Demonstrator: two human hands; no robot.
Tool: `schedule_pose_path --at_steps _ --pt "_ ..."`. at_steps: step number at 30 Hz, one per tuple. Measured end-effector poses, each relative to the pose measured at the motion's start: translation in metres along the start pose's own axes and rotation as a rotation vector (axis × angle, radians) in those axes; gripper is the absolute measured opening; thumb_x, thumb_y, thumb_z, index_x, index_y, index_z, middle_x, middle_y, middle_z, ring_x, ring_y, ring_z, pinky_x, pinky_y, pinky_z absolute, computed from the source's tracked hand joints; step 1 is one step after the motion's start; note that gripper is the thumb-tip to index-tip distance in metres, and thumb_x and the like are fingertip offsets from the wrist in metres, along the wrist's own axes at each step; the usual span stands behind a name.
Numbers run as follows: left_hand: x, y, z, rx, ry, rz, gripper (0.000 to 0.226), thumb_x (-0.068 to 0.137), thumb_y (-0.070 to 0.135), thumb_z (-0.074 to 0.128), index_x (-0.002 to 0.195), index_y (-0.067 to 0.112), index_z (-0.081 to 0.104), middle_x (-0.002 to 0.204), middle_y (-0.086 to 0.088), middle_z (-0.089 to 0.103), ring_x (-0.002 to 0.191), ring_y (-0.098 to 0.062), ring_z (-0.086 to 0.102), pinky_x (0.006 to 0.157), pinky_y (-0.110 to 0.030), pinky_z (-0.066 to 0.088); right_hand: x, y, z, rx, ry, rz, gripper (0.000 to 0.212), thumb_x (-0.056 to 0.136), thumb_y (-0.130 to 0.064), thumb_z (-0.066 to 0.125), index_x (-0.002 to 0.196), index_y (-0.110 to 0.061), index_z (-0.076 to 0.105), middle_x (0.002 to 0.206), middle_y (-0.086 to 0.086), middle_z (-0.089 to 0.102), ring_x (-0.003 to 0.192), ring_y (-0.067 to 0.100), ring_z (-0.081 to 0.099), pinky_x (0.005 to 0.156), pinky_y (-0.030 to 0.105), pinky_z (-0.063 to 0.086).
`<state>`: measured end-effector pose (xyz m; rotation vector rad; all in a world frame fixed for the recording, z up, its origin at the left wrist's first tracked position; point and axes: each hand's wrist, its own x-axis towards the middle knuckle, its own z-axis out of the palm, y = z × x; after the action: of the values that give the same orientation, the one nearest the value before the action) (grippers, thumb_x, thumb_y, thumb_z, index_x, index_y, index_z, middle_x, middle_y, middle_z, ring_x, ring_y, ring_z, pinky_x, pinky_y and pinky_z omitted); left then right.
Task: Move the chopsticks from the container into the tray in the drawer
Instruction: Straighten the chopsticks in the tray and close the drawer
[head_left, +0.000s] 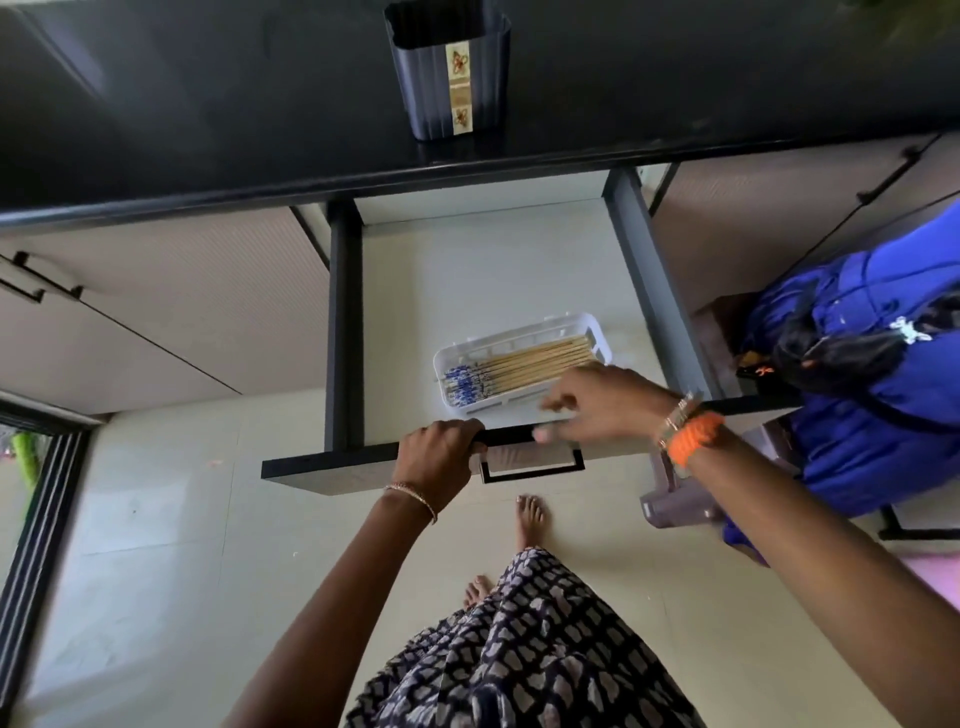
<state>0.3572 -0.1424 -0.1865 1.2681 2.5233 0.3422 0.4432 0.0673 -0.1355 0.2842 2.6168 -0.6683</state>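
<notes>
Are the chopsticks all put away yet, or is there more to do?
Mostly done, it seems: the chopsticks lie bundled in the white tray inside the open drawer. The left hand grips the drawer front; the right hand hovers at the tray. The container shows nothing sticking out. Possibly only closing the drawer remains.

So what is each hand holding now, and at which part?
The left hand grips the drawer by the top edge of its front. The right hand holds nothing.
</notes>
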Motion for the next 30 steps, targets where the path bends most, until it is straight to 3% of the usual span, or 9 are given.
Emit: schedule_pose_path --at_steps 3,6,10,13,19,22,26,28,30 --pt "0.014 -0.002 -0.003 0.005 0.065 -0.008 0.021 0.092 0.025 0.046 0.105 0.018 0.061 0.102 -0.003 0.071 0.089 -0.03 0.066 0.068 -0.034 0.05 -0.024 0.009 0.02 -0.418 0.247 -0.001 0.015 0.084 -0.024 0.055 0.095 -0.022 0.064 0.091 -0.003 0.068 0.088 0.021 0.064 0.062 0.031 0.048" --pt "0.041 -0.009 -0.011 -0.024 0.088 -0.051 0.02 0.092 0.025 0.048 0.104 0.016 0.061 0.101 -0.005 0.072 0.088 -0.032 0.066 0.069 -0.035 0.05 0.003 0.023 0.019 -0.423 0.393 0.068 0.03 0.083 -0.004 0.048 0.104 -0.018 0.064 0.096 -0.002 0.068 0.095 0.021 0.061 0.064 0.031 0.05" --pt "0.088 -0.023 -0.027 -0.062 0.103 -0.083 0.019 0.092 0.024 0.051 0.103 0.013 0.063 0.103 -0.01 0.071 0.091 -0.033 0.066 0.072 -0.038 0.052 0.051 0.037 -0.011 -0.314 0.464 0.108 0.02 0.081 -0.008 0.053 0.091 -0.015 0.069 0.088 0.002 0.072 0.083 0.023 0.066 0.067 0.032 0.055" --pt "0.129 -0.036 -0.039 -0.082 0.113 -0.116 0.02 0.091 0.025 0.054 0.101 0.011 0.063 0.103 -0.013 0.071 0.09 -0.033 0.066 0.073 -0.04 0.055 0.077 0.048 -0.032 -0.284 0.485 0.034 0.015 0.08 -0.021 0.054 0.086 -0.013 0.065 0.083 0.002 0.07 0.081 0.022 0.064 0.064 0.032 0.056" --pt "0.195 -0.056 -0.062 0.014 0.168 -0.147 0.027 0.09 0.033 0.053 0.101 0.01 0.063 0.102 -0.012 0.07 0.09 -0.032 0.065 0.072 -0.039 0.055 0.141 0.07 -0.07 -0.417 0.486 -0.049 0.028 0.083 -0.024 0.062 0.106 -0.01 0.055 0.105 0.007 0.061 0.1 0.025 0.056 0.075 0.037 0.051" --pt "0.222 -0.061 -0.072 0.011 0.257 -0.098 0.038 0.087 0.029 0.059 0.118 0.007 0.056 0.123 -0.016 0.059 0.11 -0.032 0.056 0.086 -0.043 0.052 0.171 0.076 -0.092 -0.467 0.533 -0.015 0.054 0.077 -0.026 0.068 0.123 -0.009 0.048 0.121 0.01 0.054 0.113 0.027 0.05 0.09 0.038 0.049" --pt "0.266 -0.07 -0.083 0.133 0.292 -0.107 0.067 0.087 0.027 0.06 0.142 0.007 0.028 0.151 -0.019 0.029 0.141 -0.034 0.025 0.116 -0.044 0.027 0.21 0.087 -0.124 -0.532 0.52 0.035 0.075 0.086 -0.021 0.053 0.147 0.003 0.017 0.152 0.022 0.028 0.142 0.036 0.026 0.117 0.045 0.026" --pt "0.288 -0.075 -0.085 0.206 0.295 -0.132 0.071 0.088 0.027 0.058 0.144 0.007 0.021 0.153 -0.018 0.024 0.143 -0.032 0.019 0.118 -0.044 0.019 0.228 0.092 -0.14 -0.569 0.507 0.063 0.078 0.086 -0.03 0.055 0.146 0.003 0.017 0.15 0.022 0.03 0.139 0.036 0.028 0.117 0.046 0.025" --pt "0.302 -0.077 -0.088 0.25 0.31 -0.151 0.071 0.086 0.024 0.061 0.144 0.006 0.024 0.15 -0.019 0.03 0.141 -0.033 0.026 0.117 -0.044 0.02 0.243 0.093 -0.151 -0.6 0.553 0.064 0.072 0.081 -0.037 0.065 0.136 -0.002 0.035 0.137 0.018 0.044 0.125 0.034 0.044 0.106 0.046 0.038"
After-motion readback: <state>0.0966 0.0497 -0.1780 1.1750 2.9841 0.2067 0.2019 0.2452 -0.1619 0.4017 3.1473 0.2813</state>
